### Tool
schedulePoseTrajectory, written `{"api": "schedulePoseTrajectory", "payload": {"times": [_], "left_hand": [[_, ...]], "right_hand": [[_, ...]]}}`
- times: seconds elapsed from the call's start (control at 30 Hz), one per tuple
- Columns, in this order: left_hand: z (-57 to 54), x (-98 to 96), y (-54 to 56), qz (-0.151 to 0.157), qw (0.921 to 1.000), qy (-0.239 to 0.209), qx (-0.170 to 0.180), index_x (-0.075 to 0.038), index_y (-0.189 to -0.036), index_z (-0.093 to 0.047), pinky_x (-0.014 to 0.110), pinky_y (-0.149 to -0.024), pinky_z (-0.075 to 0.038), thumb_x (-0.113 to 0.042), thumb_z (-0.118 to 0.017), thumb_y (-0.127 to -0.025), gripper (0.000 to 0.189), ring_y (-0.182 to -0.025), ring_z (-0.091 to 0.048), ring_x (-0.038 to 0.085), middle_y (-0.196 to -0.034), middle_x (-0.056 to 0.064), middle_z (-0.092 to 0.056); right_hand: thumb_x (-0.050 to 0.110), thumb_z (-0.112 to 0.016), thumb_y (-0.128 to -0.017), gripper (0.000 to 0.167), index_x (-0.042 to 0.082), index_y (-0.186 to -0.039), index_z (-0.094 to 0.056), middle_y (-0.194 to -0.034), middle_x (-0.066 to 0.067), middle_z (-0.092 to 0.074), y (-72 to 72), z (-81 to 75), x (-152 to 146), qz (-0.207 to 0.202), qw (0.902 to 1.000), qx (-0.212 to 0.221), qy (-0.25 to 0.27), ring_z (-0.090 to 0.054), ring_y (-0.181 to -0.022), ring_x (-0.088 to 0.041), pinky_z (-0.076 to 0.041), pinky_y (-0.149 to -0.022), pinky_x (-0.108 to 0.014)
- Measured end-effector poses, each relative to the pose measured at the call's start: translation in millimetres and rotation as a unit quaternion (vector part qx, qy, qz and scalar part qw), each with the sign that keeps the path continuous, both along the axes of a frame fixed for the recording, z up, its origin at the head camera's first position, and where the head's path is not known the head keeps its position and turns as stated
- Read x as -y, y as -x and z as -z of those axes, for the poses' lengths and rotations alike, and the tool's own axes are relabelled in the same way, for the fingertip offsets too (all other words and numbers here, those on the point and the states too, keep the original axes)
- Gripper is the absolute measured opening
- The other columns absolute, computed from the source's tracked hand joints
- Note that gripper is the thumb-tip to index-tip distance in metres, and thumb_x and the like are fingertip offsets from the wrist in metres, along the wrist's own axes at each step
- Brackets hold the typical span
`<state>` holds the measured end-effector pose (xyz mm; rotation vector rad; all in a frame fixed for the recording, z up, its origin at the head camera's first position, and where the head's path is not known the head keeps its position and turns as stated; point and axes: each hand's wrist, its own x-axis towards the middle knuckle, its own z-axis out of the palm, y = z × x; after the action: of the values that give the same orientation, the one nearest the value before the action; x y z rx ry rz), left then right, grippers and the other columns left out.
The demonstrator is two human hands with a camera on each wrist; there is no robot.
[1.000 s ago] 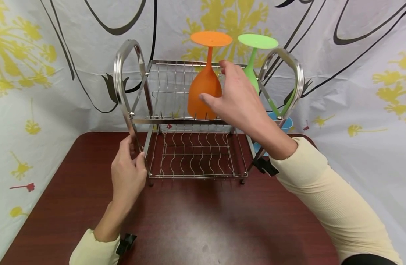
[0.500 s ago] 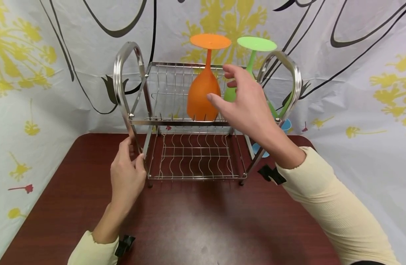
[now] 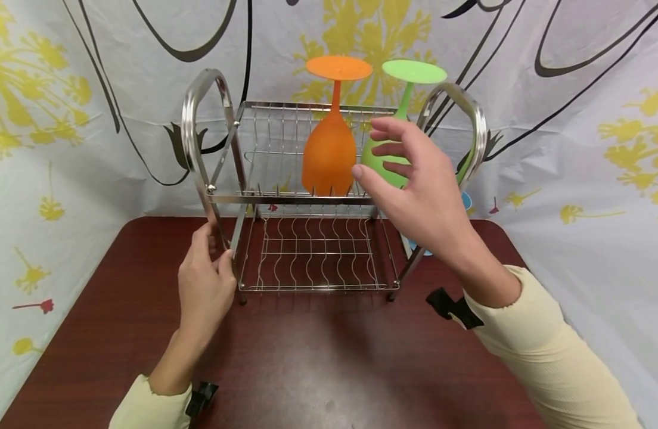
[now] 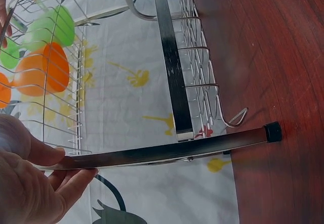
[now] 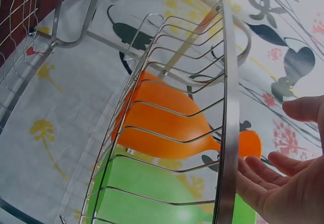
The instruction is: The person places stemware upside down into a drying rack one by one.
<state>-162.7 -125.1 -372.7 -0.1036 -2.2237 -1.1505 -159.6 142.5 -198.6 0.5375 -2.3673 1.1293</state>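
Observation:
A two-tier metal dish rack stands on the table. On its upper tier an orange plastic goblet sits upside down, foot upward. Beside it to the right is an upside-down green goblet, its bowl partly hidden behind my right hand. That hand hovers in front of the rack with its fingers apart, thumb toward the orange bowl, and holds nothing. My left hand pinches the rack's left front leg; in the left wrist view thumb and fingers lie on either side of the flat metal bar.
The lower tier has wavy wires. Blue objects show partly behind the rack's right side. The dark red table extends in front of the rack. Patterned white sheeting hangs behind.
My right hand has drawn back from the orange goblet, moving right and down toward me. More of both goblets' bowls now shows. The left hand keeps its place on the rack leg.

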Motion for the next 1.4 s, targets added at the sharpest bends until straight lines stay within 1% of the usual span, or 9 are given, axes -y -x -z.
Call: {"api": "schedulePoseTrajectory", "payload": {"times": [0.23,0.43,0.53,0.63,0.83,0.93,1.1,1.2,1.4], "left_hand": [[0.8,0.4,0.0,0.001,1.0,-0.001,0.005,0.002,-0.132,-0.049,0.043,-0.078,-0.058,0.007,-0.062,-0.088,0.046,-0.095,-0.064,0.029,-0.103,0.018,-0.062],[1.1,-0.6,1.4,0.003,1.0,0.001,0.005,0.001,-0.133,-0.049,0.046,-0.078,-0.058,0.007,-0.062,-0.089,0.046,-0.096,-0.064,0.03,-0.104,0.018,-0.062],[1.3,-0.8,1.5,0.005,1.0,0.001,0.003,0.002,-0.132,-0.049,0.047,-0.077,-0.058,0.007,-0.061,-0.089,0.045,-0.096,-0.064,0.031,-0.104,0.019,-0.062],[1.7,-0.8,1.6,0.006,1.0,0.001,0.0,0.003,-0.131,-0.049,0.048,-0.076,-0.057,0.007,-0.061,-0.088,0.045,-0.095,-0.064,0.032,-0.103,0.02,-0.062],[2.3,0.2,2.0,0.006,1.0,0.001,-0.001,0.003,-0.131,-0.049,0.048,-0.078,-0.058,0.007,-0.061,-0.088,0.045,-0.096,-0.064,0.033,-0.105,0.02,-0.062],[2.6,0.7,2.1,0.005,1.0,0.002,-0.002,0.003,-0.131,-0.049,0.048,-0.078,-0.058,0.007,-0.062,-0.088,0.045,-0.096,-0.064,0.032,-0.104,0.02,-0.062],[2.5,0.7,2.7,0.003,1.0,0.002,-0.006,0.003,-0.131,-0.049,0.045,-0.077,-0.058,0.007,-0.062,-0.087,0.045,-0.094,-0.065,0.032,-0.103,0.02,-0.063],[2.7,0.9,2.8,0.002,1.0,0.003,-0.004,0.003,-0.131,-0.049,0.043,-0.076,-0.058,0.007,-0.063,-0.087,0.046,-0.094,-0.065,0.031,-0.103,0.019,-0.063],[1.5,2.5,2.7,0.01,0.9997,-0.013,0.021,0.0,-0.132,-0.05,0.039,-0.077,-0.058,0.006,-0.062,-0.088,0.046,-0.095,-0.064,0.026,-0.101,0.016,-0.063]], "right_hand": [[0.013,-0.069,-0.088,0.048,0.009,-0.133,-0.053,-0.127,-0.003,-0.06,-10.3,7.6,-5,-0.025,0.9988,-0.003,0.041,-0.06,-0.11,-0.014,-0.052,-0.096,-0.034],[0.002,-0.068,-0.088,0.047,0.006,-0.132,-0.054,-0.122,-0.001,-0.061,-11.8,17.7,-13,-0.043,0.9947,-0.021,0.091,-0.063,-0.107,-0.015,-0.054,-0.09,-0.028],[-0.004,-0.066,-0.086,0.044,0.001,-0.129,-0.056,-0.119,-0.009,-0.062,-10.8,23.6,-18,-0.063,0.9885,-0.051,0.127,-0.064,-0.104,-0.023,-0.056,-0.085,-0.026],[-0.008,-0.063,-0.086,0.039,-0.004,-0.124,-0.058,-0.114,-0.016,-0.062,-10.4,29.1,-23,-0.089,0.9785,-0.083,0.166,-0.064,-0.1,-0.027,-0.057,-0.08,-0.025],[-0.012,-0.06,-0.084,0.034,-0.006,-0.118,-0.061,-0.108,-0.014,-0.065,-12.3,37.1,-26,-0.12,0.9595,-0.116,0.227,-0.066,-0.095,-0.025,-0.057,-0.08,-0.024],[-0.013,-0.06,-0.084,0.034,-0.007,-0.118,-0.061,-0.107,-0.015,-0.066,-13.8,40.1,-27,-0.128,0.9558,-0.119,0.236,-0.066,-0.094,-0.025,-0.057,-0.079,-0.025],[-0.014,-0.06,-0.083,0.033,-0.009,-0.116,-0.061,-0.106,-0.014,-0.066,-14.8,45.3,-30,-0.133,0.9552,-0.126,0.233,-0.066,-0.091,-0.024,-0.057,-0.075,-0.024],[-0.016,-0.057,-0.083,0.031,-0.01,-0.113,-0.062,-0.105,-0.016,-0.067,-15.5,48.2,-33,-0.139,0.95,-0.131,0.247,-0.067,-0.089,-0.025,-0.057,-0.074,-0.025],[-0.017,-0.056,-0.083,0.027,-0.013,-0.109,-0.063,-0.1,-0.016,-0.069,-16.3,54.3,-40,-0.148,0.9412,-0.132,0.274,-0.068,-0.084,-0.024,-0.058,-0.073,-0.027]]}}
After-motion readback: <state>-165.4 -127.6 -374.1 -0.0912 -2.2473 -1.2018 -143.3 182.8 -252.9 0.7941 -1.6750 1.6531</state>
